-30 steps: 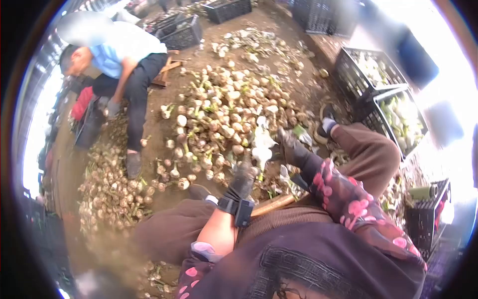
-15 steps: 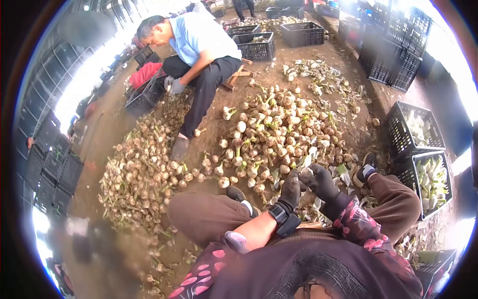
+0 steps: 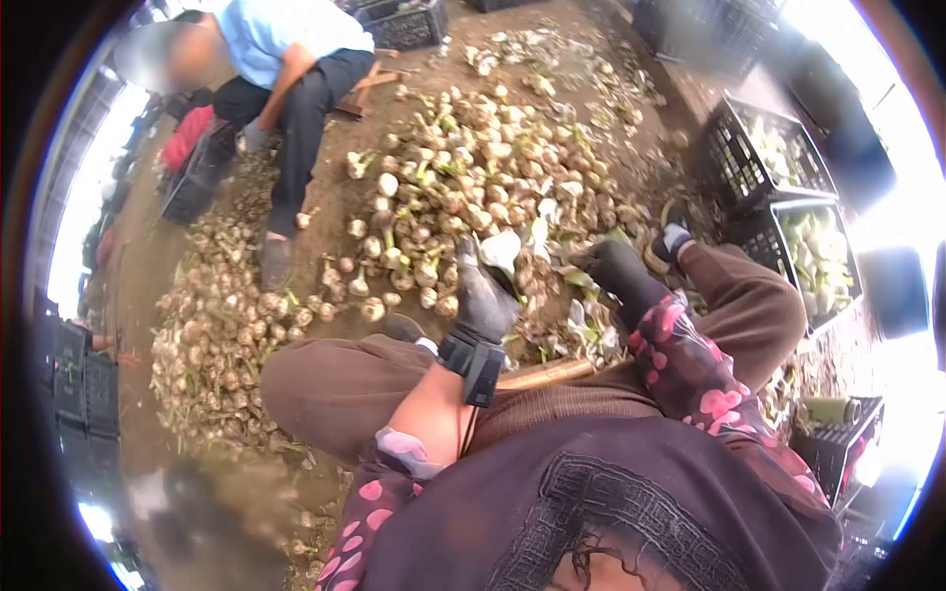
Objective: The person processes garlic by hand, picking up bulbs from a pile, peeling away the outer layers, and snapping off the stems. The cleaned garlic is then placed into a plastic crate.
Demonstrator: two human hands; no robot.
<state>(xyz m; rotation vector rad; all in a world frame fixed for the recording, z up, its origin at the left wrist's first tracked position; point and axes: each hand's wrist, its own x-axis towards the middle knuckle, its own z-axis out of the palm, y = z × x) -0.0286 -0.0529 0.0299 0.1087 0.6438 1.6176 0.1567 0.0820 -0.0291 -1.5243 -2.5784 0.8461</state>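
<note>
My left hand (image 3: 483, 298), in a dark grey glove with a black device strapped at the wrist, is closed around a white, peeled garlic bulb (image 3: 501, 249). The bulb shows above the fingers, in front of the heap. My gloved right hand (image 3: 628, 271) is apart from it to the right, fingers curled and pointing left. Whether anything small is in those fingers is hidden. Pale and green peelings (image 3: 588, 320) lie below and between my hands. Just beyond them spreads a heap of unpeeled garlic bulbs (image 3: 483, 163) with short stems.
A second garlic heap (image 3: 222, 345) lies at left, beside a seated person in a blue shirt (image 3: 266, 44). At right are black crates, one with white pieces (image 3: 774, 148), one with pale green stalks (image 3: 816, 256). A wooden stick (image 3: 547, 374) crosses near my lap.
My hands were together and have separated, the left moving left with the white bulb now plainly visible. My view has tilted down and shifted right.
</note>
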